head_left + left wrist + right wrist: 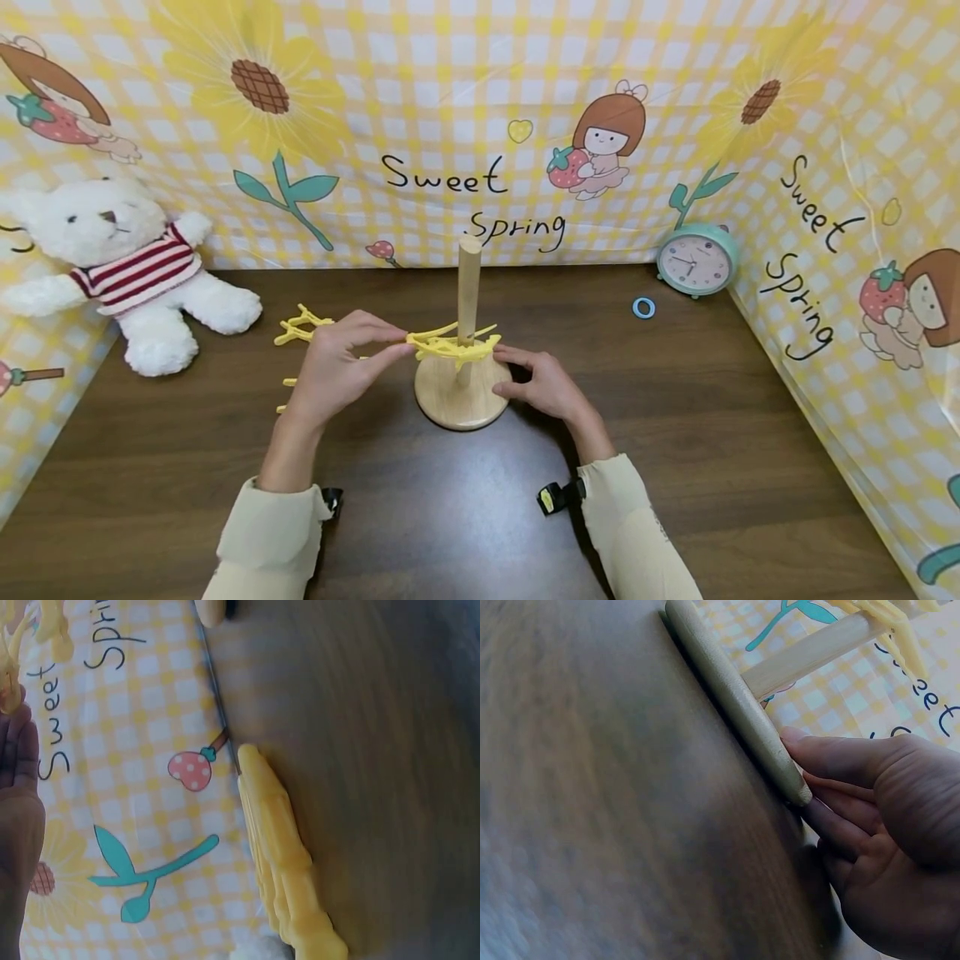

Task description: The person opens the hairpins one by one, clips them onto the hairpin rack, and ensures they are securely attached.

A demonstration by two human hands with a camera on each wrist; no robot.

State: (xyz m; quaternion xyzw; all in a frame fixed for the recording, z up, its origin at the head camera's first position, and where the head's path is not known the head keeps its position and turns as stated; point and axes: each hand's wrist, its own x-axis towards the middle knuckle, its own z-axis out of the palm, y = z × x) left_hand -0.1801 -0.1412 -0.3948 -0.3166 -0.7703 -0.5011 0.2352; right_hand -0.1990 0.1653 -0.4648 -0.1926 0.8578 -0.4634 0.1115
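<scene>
Clearly, "Sweet Spring" is readable on the yellow-checked cloth [435, 100] behind the dark brown wooden counter [712, 467]. The left hand [337, 358] pinches, with thumb and fingertips nearly together, a yellow branched piece [448, 350] around the pale wooden post [468, 287], above its round base [461, 407]. Open counter separates this base from the blue ring [643, 317]. Only the right wrist view shows closely the right hand [547, 383] gripping the base's rim, thumb on top.

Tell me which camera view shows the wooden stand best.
The head view: it takes in the stand from end to end, partly covered by yellow pieces. The right wrist view shows the base edge-on and part of the post; the left wrist view, at most a tan bit at the top edge.
</scene>
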